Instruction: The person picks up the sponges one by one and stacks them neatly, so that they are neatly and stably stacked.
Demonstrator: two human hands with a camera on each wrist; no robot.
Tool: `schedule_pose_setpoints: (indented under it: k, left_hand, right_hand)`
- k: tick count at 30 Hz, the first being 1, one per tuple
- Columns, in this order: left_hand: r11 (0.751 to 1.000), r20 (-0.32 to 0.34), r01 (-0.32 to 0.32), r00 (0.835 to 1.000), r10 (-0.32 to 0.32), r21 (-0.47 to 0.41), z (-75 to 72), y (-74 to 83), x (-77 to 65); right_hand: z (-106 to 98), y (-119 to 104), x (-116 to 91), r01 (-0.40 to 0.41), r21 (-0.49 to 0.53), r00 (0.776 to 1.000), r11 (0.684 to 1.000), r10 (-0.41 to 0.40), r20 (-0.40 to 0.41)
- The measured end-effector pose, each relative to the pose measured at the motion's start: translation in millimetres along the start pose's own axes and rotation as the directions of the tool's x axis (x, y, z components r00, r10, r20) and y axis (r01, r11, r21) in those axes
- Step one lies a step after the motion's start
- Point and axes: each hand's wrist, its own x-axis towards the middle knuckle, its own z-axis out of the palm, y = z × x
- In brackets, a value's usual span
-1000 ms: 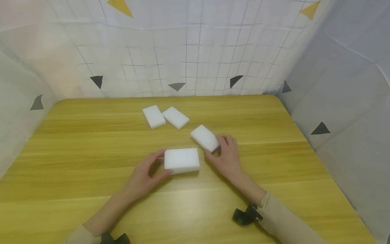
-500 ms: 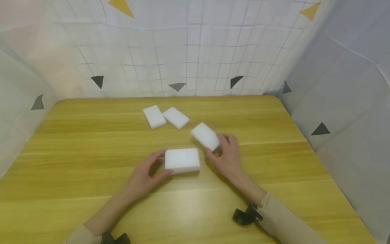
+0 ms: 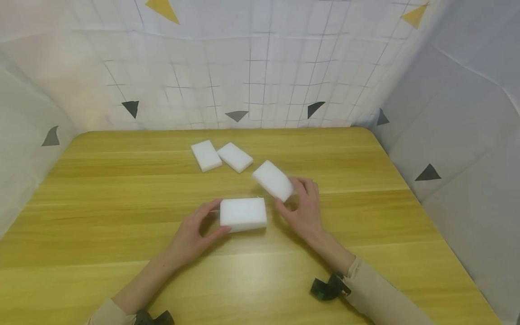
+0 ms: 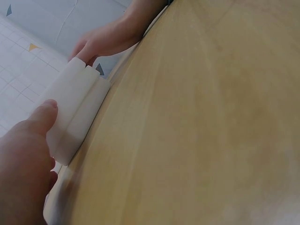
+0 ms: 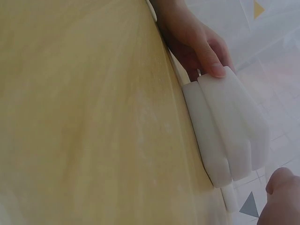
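Compared with a second ago, the single block [image 3: 272, 180] in the right hand [image 3: 304, 210] has been lifted: its far end, towards eleven o'clock, now tilts up off the bench [image 3: 101, 189], with a shadow beneath, where it lay flatter before. The right hand grips the block's near end, thumb at the close corner, fingers at about three o'clock; it has barely shifted. The left hand [image 3: 188, 235], at eight o'clock of the stack [image 3: 243, 212], holds as it did, thumb on the near side and fingers on the far side. The stack has stayed put on the bench, with the single block between one and two o'clock from it. Two more white blocks, one at eleven o'clock [image 3: 206, 155] and one near twelve [image 3: 235, 157], lie unchanged; whether they actually touch is hard to tell.

From the head view the stack's layers cannot be made out; both wrist views show a seam between two blocks. The left fingertips on the far side are hidden by the stack in the head view. The right wrist view catches only part of its own hand, cut off at about five o'clock. Both sleeves [image 3: 382, 291] run out of frame.
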Motion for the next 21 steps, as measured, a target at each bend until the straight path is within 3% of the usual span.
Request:
schedule_pose_setpoints:
  k: [10, 21]
  left_hand:
    - [1.000, -0.003, -0.004, 1.000, 0.004, 0.002, 0.7, -0.8, 0.2]
    - [1.000, -0.006, 0.001, 1.000, -0.001, -0.011, 0.7, -0.1, 0.5]
  right_hand:
    - [1.8, 0.2, -0.2, 0.141, 0.054, 0.990, 0.989, -0.140, -0.017]
    - [3.4, -1.7, 0.2, 0.266, 0.133, 0.963, 0.955, -0.268, -0.004]
